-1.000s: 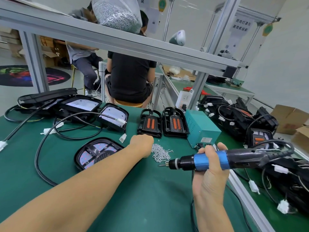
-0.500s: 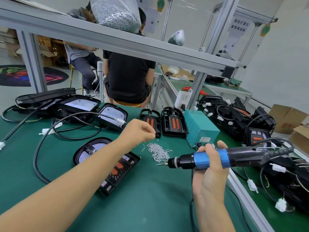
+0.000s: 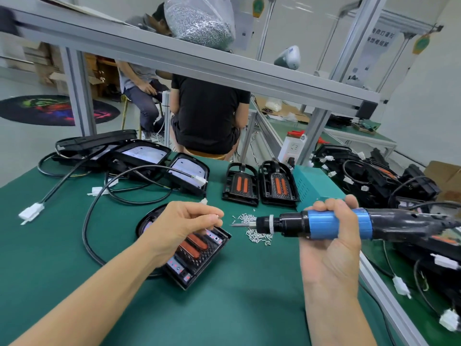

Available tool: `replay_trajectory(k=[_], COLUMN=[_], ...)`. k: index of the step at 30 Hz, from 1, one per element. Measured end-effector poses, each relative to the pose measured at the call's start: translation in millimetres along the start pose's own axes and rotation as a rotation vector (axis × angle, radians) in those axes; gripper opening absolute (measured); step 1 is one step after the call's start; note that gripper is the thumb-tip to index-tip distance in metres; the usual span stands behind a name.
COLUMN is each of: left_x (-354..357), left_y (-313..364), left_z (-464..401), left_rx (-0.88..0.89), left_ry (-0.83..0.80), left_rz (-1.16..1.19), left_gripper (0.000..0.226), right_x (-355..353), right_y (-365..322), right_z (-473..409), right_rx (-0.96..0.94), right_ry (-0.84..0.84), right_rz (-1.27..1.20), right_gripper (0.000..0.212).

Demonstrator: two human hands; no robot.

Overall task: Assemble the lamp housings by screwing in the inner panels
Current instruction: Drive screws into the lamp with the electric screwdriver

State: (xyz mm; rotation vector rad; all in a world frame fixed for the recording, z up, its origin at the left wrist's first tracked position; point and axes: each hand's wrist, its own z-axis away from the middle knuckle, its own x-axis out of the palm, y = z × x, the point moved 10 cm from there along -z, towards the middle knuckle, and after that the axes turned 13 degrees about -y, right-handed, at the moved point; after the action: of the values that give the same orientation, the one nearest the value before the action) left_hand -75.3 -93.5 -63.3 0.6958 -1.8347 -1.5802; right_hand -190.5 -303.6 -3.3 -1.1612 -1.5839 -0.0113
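Observation:
My left hand [image 3: 184, 226] pinches a small silver screw [image 3: 217, 216] between thumb and fingertips, just left of the driver bit. My right hand [image 3: 331, 245] grips a blue and black electric screwdriver [image 3: 321, 224], held level with its tip pointing left. Under my left hand a black lamp housing [image 3: 197, 258] with an orange-striped inner panel lies on the green mat. A loose pile of screws [image 3: 254, 232] lies beneath the screwdriver's tip.
Two more orange-striped panels [image 3: 240, 186] [image 3: 278, 187] stand behind, next to a teal box [image 3: 314, 188]. Housings with white reflectors [image 3: 187, 174] and black cables [image 3: 87, 221] crowd the left. More black housings [image 3: 374, 176] pile up at the right. People sit beyond the bench frame [image 3: 174, 61].
My left hand lifted off the screw pile with a screw and pulled back toward the housing. The panel now lies on the housing. The screwdriver stayed nearly still.

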Motion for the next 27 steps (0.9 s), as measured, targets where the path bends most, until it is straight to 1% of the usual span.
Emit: replay_trajectory(k=[2, 11, 19, 22, 26, 27], left_x=[-2, -6, -5, -4, -5, -6], left_y=[-1, -4, -4, -4, -5, -5], left_z=[7, 23, 25, 25, 24, 24], left_rx=[0.002, 0.018, 0.044, 0.048, 0.042, 0.042], left_ry=[0.001, -0.010, -0.022, -0.025, -0.012, -0.004], left_rz=[0.022, 0.028, 0.030, 0.027, -0.001, -0.022], left_gripper=[0.011, 0.013, 0.016, 0.016, 0.006, 0.009], right_x=[10, 40, 44, 46, 45, 46], right_y=[2, 11, 14, 14, 16, 18], right_z=[0, 3, 5, 5, 3, 3], right_rx=[0.000, 0.028, 0.033, 0.024, 0.016, 0.018], right_ry=[-0.026, -0.122, -0.140, -0.172, -0.190, -0.188], right_rz=[-0.018, -0.008, 0.031, 0.058, 0.105, 0.108], right_gripper=[0.027, 0.026, 0.027, 0.028, 0.029, 0.029])
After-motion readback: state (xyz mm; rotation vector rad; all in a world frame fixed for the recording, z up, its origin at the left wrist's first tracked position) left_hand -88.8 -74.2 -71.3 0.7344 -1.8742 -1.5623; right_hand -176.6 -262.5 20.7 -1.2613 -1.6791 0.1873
